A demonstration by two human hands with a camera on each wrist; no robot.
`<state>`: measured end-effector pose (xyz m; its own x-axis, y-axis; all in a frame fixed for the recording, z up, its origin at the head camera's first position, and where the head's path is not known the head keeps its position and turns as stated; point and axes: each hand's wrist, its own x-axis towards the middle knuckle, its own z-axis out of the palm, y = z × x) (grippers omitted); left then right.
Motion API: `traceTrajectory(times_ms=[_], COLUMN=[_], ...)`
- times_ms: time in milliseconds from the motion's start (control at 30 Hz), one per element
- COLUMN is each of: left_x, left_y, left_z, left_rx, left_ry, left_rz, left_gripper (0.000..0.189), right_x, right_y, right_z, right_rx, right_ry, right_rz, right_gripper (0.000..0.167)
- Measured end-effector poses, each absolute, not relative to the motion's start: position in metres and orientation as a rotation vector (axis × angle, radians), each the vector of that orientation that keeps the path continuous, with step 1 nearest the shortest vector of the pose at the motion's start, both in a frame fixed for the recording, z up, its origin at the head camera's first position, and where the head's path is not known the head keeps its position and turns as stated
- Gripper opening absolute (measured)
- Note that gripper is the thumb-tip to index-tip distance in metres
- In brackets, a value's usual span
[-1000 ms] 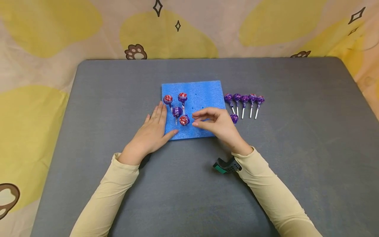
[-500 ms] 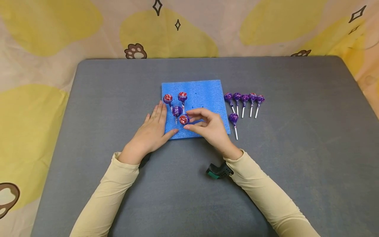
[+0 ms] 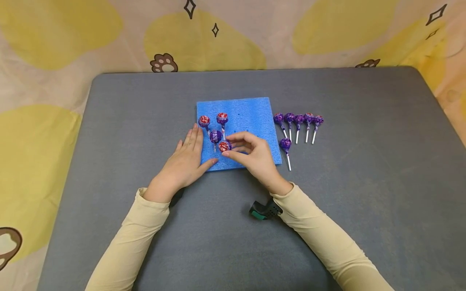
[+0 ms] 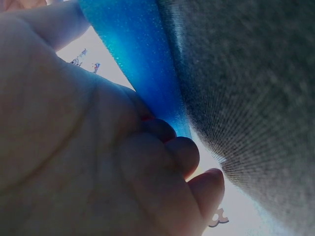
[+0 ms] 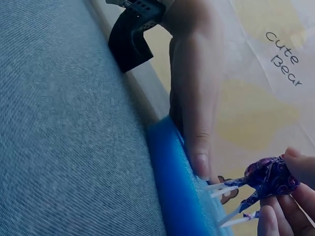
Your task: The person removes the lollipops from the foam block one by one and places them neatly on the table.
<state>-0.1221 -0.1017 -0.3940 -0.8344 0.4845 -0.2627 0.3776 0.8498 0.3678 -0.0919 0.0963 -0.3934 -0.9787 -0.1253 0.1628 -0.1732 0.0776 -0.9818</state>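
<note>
Over the blue foam slab (image 3: 253, 111), the right hand (image 3: 255, 155) is sensibly pinching a probably light, round purple-red-wrapped lollipop (image 3: 223, 146) by its head. The left hand (image 3: 185, 161) is lying flat alongside.

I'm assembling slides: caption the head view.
Left hand rests against the blue foam block; right hand pinches a lollipop above it.

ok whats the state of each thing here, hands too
Blue foam block: flat on the grey table
Front lollipop: wrapped, pinched by the right hand
Three other standing lollipops: wrapped, stuck in the block
Six loose lollipops: wrapped, lying on the table
Left hand: fingers straight, touching the block
</note>
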Motion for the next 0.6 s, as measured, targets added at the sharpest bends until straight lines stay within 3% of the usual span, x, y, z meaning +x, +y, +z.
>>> traceTrajectory(times_ms=[600], left_x=[-0.121], left_y=[-0.101], left_z=[-0.393], left_rx=[0.634], left_ry=[2.671], left_rz=[0.437], left_gripper=[0.089], right_x=[-0.097], right_y=[0.11], right_z=[-0.39], right_rx=[0.042], right_ry=[-2.0], right_rz=[2.387], right_gripper=[0.033])
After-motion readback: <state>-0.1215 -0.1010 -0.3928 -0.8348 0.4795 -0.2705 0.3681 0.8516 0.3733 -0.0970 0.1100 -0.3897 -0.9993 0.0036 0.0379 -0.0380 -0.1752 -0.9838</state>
